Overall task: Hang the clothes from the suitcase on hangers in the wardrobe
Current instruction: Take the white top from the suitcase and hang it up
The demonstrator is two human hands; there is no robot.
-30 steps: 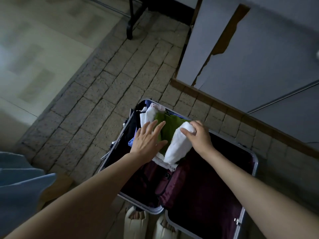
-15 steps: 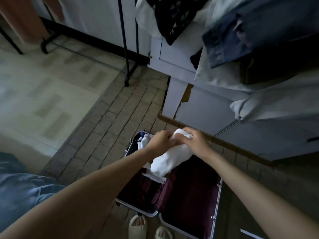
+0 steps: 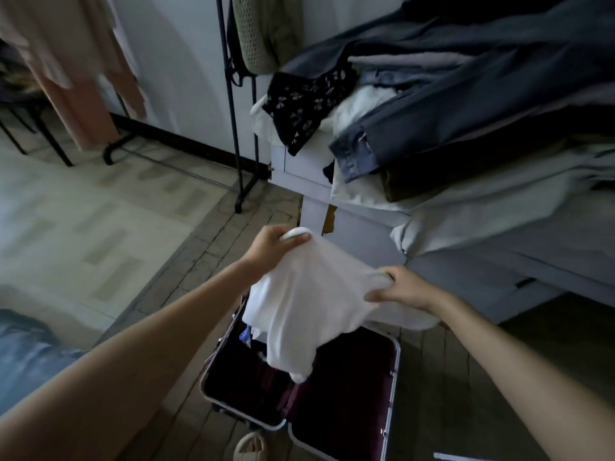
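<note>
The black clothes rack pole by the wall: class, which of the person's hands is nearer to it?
Left. The left hand grips the white garment just below the pole's foot; the right hand grips farther right, nearer the cabinet.

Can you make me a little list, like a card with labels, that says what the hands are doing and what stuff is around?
left hand: grips one top edge of the white garment
right hand: grips the other edge
white garment: spread between both hands, hanging above the suitcase
suitcase: open on the floor, dark red lining, some clothes inside
pile of clothes: heaped on the white cabinet
clothes rack: black, pink garment hanging
</note>
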